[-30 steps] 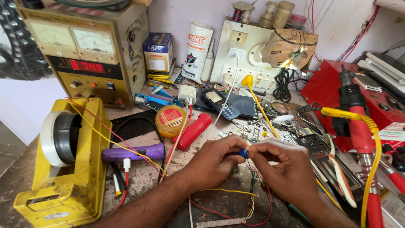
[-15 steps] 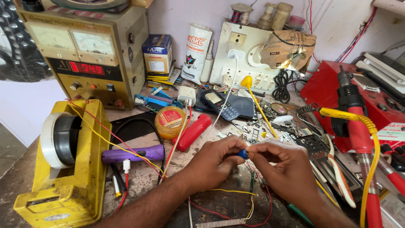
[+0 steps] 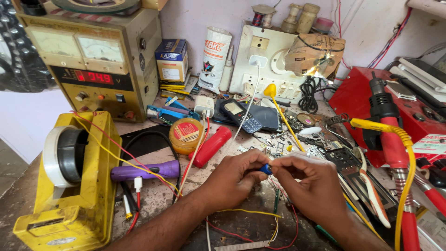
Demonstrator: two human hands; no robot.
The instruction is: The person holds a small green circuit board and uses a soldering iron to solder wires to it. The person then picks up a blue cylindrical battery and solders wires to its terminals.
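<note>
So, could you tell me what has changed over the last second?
Almost nothing. Both hands, left hand and right hand, keep pinching the small blue part between their fingertips over the workbench, with no visible shift. The purple torch and red tool lie as before.

Place: electronics repair workshop | signs: bench power supply (image 3: 93,60), hot-air gun (image 3: 388,125), loose circuit parts (image 3: 278,146), tangled wires (image 3: 251,223)

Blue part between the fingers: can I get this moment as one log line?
left hand pinches blue part | right hand pinches it too | over workbench
</note>
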